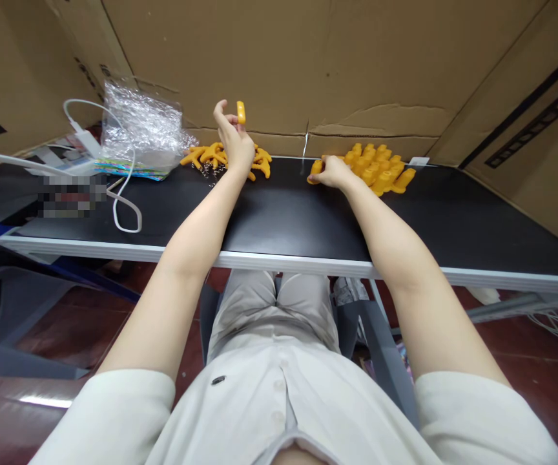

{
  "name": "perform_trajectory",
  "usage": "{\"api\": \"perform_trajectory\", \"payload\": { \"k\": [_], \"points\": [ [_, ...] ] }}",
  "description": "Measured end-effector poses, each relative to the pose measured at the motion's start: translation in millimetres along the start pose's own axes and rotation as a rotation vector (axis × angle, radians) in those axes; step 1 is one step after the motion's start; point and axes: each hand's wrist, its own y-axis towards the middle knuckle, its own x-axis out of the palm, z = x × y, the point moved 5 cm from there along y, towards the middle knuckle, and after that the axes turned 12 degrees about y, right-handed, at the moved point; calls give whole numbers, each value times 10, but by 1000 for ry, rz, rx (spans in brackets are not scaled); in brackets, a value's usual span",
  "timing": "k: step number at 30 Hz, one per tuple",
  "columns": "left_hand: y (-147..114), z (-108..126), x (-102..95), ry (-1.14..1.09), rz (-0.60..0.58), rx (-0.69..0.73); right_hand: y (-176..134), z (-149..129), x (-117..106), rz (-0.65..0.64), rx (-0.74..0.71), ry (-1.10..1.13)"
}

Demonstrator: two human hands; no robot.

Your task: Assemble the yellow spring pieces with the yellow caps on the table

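Presently, the left hand (236,143) is pinching a yellow piece (241,112) above the worktop (289,219), near its far edge; the right hand (336,173), nearly closed, is gripping another yellow part (316,170) there, apparently steadying it.

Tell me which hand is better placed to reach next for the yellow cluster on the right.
Probably the right hand: it's beside the yellow cluster, though holding a separate yellow piece. The left hand is farther off, by another pile.
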Motion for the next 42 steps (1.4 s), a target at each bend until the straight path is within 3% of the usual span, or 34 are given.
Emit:
{"api": "perform_trajectory", "payload": {
  "k": [4,8,15,23,33,42],
  "points": [
    [20,-1,108,-249,-47,-75,-21,-50,16,42,-114,-86],
    [18,-90,342,-505,-134,-268,-42,-118,47,18,-249,-132],
    [-124,-40,469,-640,-206,-474,-62,-228,74,-17,-370,-139],
    [-251,33,435,-698,-206,-516,-12,-227,107,-61,-453,31],
    [-264,56,403,-792,-186,-539,-61,-282,78,-71,-415,117],
    [-140,-129,497,-524,-378,-372,-108,-250,-79,-29,-316,186]
  ]
}}
